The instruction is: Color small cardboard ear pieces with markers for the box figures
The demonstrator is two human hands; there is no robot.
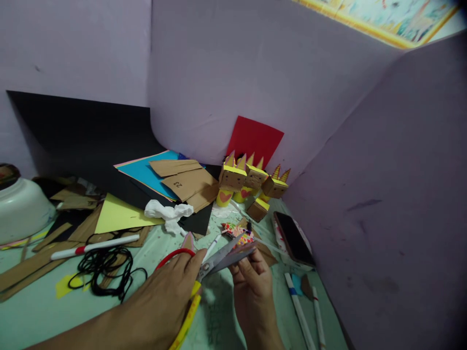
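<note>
My left hand [170,289] is closed around a pair of scissors [206,267] with one red and one yellow handle. The blades are apart and point to the right, toward my right hand [252,287]. The fingers of that hand pinch a small pinkish-brown piece [238,253] that lies between the blades; its kind cannot be made out. Just beyond the blades rests a bright red-patterned object [233,229]. A pink pointed paper piece [188,241] shows behind my left hand.
Several cardboard figures [233,177] with yellow-topped heads and striped horns stand near the wall by a red sheet [255,141]. Left lie cardboard pieces [191,182], crumpled white tissue [170,214] and a tangled black cord [105,270]. Right are a phone [294,238] and white pens [299,311].
</note>
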